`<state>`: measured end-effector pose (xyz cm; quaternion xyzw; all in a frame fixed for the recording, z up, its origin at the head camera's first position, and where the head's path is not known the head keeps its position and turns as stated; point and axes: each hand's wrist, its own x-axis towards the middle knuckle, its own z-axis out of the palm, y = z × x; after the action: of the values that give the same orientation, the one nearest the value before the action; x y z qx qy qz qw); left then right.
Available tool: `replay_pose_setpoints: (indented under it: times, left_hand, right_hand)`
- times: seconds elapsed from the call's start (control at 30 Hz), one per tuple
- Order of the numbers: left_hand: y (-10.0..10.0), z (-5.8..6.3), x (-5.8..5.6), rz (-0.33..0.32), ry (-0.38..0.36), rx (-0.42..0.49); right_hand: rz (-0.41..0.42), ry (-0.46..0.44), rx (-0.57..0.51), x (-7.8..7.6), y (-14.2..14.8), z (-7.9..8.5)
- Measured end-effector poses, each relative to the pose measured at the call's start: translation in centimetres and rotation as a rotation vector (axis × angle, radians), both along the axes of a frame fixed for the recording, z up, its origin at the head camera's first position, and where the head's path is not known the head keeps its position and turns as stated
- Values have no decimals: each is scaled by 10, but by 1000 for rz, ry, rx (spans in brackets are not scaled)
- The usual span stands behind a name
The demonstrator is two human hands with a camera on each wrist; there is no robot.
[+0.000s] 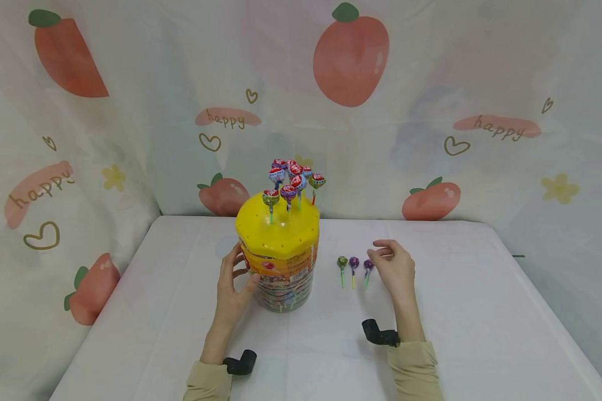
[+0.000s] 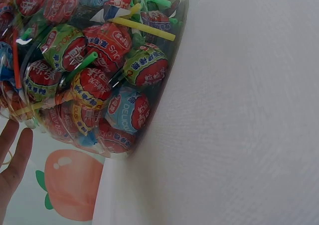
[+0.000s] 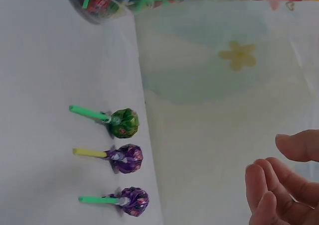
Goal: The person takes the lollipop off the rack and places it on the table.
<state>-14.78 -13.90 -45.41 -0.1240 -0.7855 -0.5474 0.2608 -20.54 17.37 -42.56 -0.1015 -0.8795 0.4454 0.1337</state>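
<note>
A clear ribbed jar (image 2: 149, 93) full of wrapped lollipops stands on the table, with a yellow lid (image 1: 276, 236). Several lollipops (image 1: 288, 195) stand upright in the lid's holes. My left hand (image 1: 233, 289) grips the jar from its left side, thumb at the front and fingers round the side. Right of the jar lie three lollipops in a row: a green one (image 3: 124, 123), a purple one with a yellow stick (image 3: 128, 159) and a purple one with a green stick (image 3: 134, 201). Just beside and above this last one, my right hand (image 1: 393, 267) hovers, fingers loosely bent, holding nothing.
The table (image 1: 461, 301) has a white cover. Behind and at the left hangs a pale curtain (image 1: 301, 72) printed with peaches, hearts and flowers. A black wrist mount (image 1: 241, 363) sits on the left wrist, another (image 1: 379, 333) on the right.
</note>
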Motion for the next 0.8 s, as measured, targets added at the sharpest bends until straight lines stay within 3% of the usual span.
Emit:
replay_pose_setpoints:
  times: [0.17,0.47,0.67,0.8]
  left_hand:
    - [2,11,6,-8,11,2]
    - [2,11,6,-7,13,8]
    - [2,12,6,-7,-2,14]
    - [3,11,6,-7,-8,22]
  right_hand:
    - [40,84,-43,8,-7,14]
    - [123,227,-219,23,-28,37]
    - [196,307,-370,23,-41,48]
    - [242,323,-408,22,-49,54]
